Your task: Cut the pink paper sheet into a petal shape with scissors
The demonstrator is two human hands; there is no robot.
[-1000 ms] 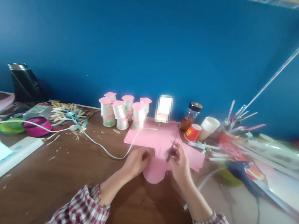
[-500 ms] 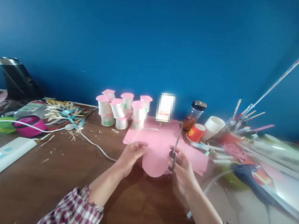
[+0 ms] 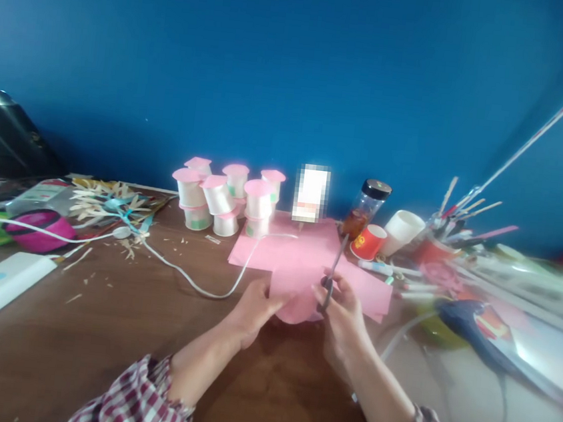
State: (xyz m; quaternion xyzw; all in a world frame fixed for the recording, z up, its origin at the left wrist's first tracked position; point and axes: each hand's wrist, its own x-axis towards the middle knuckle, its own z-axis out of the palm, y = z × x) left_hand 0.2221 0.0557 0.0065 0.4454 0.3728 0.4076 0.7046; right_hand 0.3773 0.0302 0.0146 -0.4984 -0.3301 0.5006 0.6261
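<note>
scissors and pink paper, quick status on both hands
Left hand gripping pink paper piece at its left edge. Right hand shut on scissors, blades pointing up and away over the paper. White cable lies just left, clear of the hands.

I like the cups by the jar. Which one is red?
The small red cup lying tipped beside the glass jar. The cup to its right is plain white, and the stacked cups farther left are white with pink tops.

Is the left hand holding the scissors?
No, the scissors are in the right hand, while the left hand holds the pink paper.
</note>
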